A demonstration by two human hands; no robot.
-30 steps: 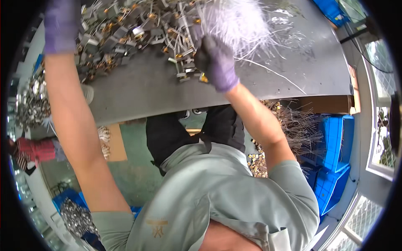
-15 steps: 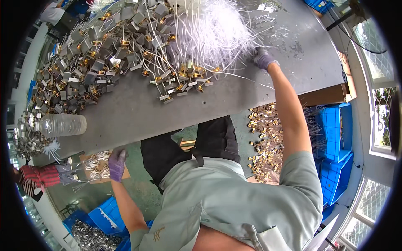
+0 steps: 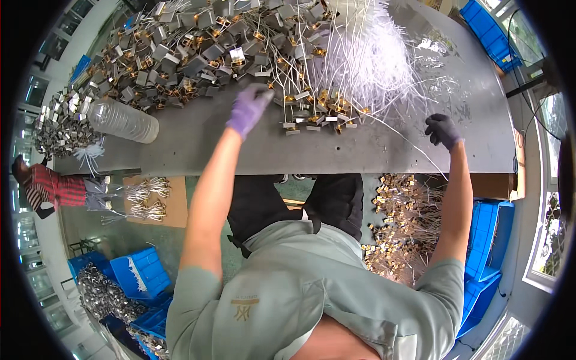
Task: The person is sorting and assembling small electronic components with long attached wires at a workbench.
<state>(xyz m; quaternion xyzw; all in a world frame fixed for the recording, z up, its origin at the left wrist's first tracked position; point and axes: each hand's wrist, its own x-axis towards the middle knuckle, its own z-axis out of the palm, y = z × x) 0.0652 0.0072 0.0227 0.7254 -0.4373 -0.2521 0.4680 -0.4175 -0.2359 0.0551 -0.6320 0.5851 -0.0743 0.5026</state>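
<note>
My left hand [image 3: 249, 109], in a purple glove, is over the table beside a pile of small grey metal blocks with brass-coloured fittings and white wires [image 3: 198, 57]. Its fingers reach toward the wired pieces, thumb and forefinger apart, and nothing shows in them. To the right, my right hand [image 3: 443, 131], in a glove that looks dark grey, is above the tabletop with loosely bent, parted fingers and no thing visible in it. Between the hands lies a bundle of wired pieces [image 3: 321, 114], its white wires [image 3: 375, 66] fanning away from me. One long wire trails toward the table's near edge.
A clear plastic bottle [image 3: 124, 120] lies on the grey table [image 3: 240, 157] at left, beside more metal pieces [image 3: 60, 126]. Blue crates [image 3: 141, 273] stand low on both sides. Many wired parts [image 3: 402, 222] lie below the table at right. Another person [image 3: 57, 186] is at far left.
My left hand has come up from below the table's edge to the pile. My right hand has drawn back from the white wires, nearer to me. The view has shifted.
</note>
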